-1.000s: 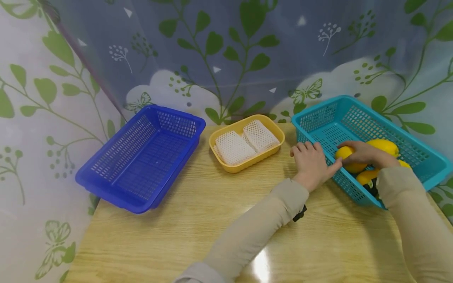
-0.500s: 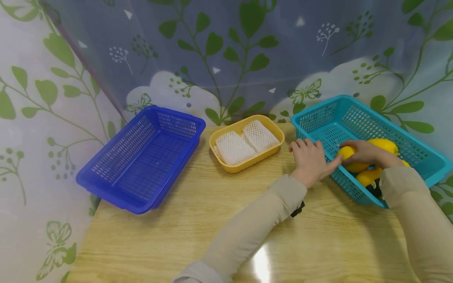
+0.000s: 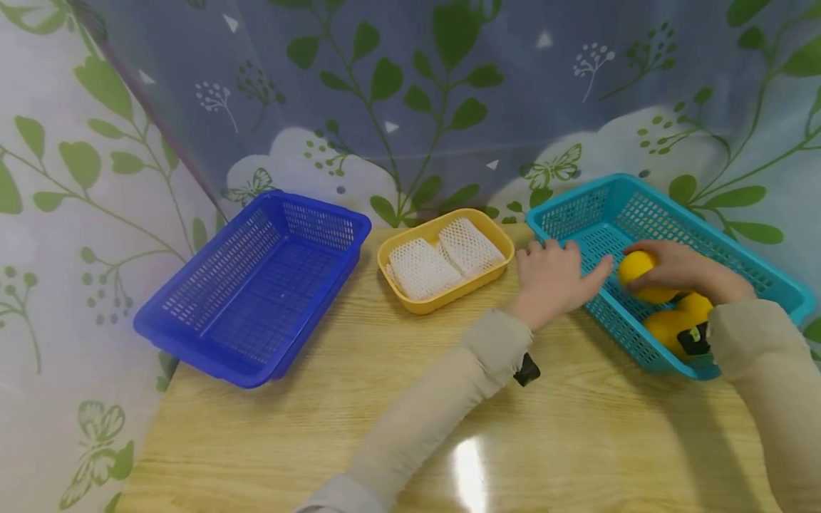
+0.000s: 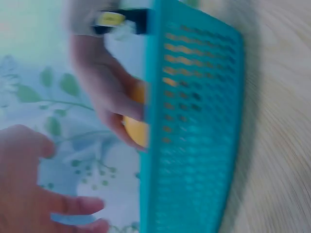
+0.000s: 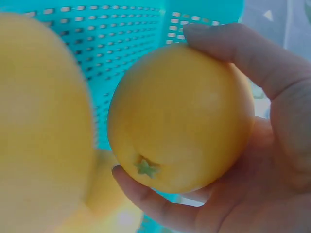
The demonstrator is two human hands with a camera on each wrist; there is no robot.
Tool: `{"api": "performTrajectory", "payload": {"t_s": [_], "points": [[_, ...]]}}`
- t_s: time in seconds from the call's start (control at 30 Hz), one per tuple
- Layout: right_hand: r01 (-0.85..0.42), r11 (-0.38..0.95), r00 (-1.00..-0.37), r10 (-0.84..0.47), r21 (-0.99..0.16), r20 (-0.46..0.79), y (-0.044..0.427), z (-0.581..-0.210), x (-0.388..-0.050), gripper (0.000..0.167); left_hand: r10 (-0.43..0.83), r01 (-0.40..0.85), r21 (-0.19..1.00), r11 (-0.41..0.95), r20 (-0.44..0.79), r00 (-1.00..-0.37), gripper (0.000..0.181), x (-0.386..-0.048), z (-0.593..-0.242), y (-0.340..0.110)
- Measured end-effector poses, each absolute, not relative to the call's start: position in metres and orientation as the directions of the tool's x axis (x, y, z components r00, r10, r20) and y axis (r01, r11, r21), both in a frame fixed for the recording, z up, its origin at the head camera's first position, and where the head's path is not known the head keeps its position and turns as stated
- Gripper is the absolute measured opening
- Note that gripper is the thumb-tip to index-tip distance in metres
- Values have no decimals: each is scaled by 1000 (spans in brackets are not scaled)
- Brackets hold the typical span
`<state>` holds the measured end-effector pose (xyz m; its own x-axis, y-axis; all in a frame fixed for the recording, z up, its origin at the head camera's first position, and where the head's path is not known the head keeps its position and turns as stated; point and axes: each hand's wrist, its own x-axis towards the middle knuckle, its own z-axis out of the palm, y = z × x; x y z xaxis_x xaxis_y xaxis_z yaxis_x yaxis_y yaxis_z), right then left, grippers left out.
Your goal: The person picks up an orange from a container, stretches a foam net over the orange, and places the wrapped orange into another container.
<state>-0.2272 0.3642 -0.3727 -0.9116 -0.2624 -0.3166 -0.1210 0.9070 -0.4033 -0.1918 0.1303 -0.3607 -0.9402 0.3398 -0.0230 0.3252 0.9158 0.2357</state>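
A smooth, rounded yellow fruit (image 5: 180,111) is at the mouth of a turquoise perforated plastic basket (image 3: 625,331), gripped by the right hand (image 3: 689,267) from opposite sides, likely so it cannot slip. The left hand (image 3: 554,281), fingers spread, holds nothing beside the basket.

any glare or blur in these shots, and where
Head view: bright glare on the wooden table, soft shadow at its right; left wrist view: left hand and teal basket blurred; right wrist view: held yellow fruit fairly clear, left-edge yellow fruit soft.
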Motion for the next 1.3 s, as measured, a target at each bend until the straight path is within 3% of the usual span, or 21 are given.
{"api": "performTrajectory", "payload": {"t_s": [0.17,0.23,0.53,0.9,1.3], "points": [[-131,917,-929,-246,-375,-276,360,-354,-222,75,486,385,534,753,-55,-872,48,-188,-349,107],[-142,920,-936,-244,-366,-252,357,-346,-220,76,525,392,611,688,-45,-850,47,-185,-347,100],[-152,896,-959,-236,-418,-159,326,-314,-200,78,646,372,777,509,-59,-761,40,-168,-351,70],[-220,831,-956,-287,-510,-55,270,-294,-169,75,592,284,914,290,61,-803,26,-145,-398,25],[-443,679,-882,-448,-586,147,198,-308,-134,66,529,1,999,38,-20,-848,42,-119,-467,-22]]}}
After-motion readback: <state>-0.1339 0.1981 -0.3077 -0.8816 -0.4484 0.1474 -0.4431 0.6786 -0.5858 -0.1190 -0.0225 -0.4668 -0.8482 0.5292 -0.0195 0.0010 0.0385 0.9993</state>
